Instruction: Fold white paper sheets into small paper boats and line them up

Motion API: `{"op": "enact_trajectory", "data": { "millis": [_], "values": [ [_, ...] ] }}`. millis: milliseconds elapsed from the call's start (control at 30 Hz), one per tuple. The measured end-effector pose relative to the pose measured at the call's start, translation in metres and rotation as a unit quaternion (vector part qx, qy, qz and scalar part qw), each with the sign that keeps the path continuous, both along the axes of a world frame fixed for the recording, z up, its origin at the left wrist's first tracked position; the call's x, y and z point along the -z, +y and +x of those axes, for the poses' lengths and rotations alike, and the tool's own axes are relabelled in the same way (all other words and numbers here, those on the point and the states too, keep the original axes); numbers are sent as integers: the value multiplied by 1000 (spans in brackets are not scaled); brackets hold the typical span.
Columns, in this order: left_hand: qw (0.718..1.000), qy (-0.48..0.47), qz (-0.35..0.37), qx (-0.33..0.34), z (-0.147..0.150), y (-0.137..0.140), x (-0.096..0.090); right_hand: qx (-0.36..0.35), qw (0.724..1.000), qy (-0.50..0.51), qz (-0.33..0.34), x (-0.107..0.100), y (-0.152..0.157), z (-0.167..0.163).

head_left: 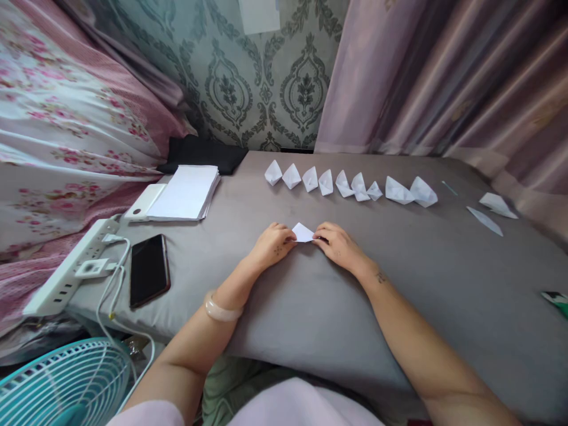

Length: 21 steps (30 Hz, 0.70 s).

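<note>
Between my two hands is a small folded piece of white paper, pointed at the top, close above or on the grey cloth. My left hand pinches its left corner, fingers closed. At the right corner, my right hand grips the paper the same way, with its fingers curled. Beyond the hands stands a row of several folded paper boats, among them one at the left end, a smaller one and a wide one at the right end.
A stack of white paper lies at the left, near a black phone and a power strip with cables. A teal fan stands at lower left. More folded paper and a flat paper piece lie at the right.
</note>
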<state>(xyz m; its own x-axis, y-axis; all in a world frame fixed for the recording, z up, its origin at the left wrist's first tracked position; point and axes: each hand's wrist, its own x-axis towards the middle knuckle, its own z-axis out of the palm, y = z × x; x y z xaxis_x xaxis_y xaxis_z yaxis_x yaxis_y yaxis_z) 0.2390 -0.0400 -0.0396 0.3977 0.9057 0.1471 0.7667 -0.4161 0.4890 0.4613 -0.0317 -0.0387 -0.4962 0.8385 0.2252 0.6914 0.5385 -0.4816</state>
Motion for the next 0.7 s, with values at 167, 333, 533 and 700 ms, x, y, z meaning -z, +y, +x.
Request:
{"op": "enact_trajectory", "data": {
  "millis": [167,333,533,700],
  "values": [
    [987,-79,-99,-103,-7,2,-6,72,994,66,-58,7,6,-4],
    [981,-86,-119,-130,-6,1,-9,124,988,74,-52,15,10,-10],
    [980,-47,-78,-176,-2,2,-5,164,984,56,-51,17,11,-14],
    [978,-39,-88,-186,-2,3,-4,180,981,48,-63,15,14,-18]
  ]
}}
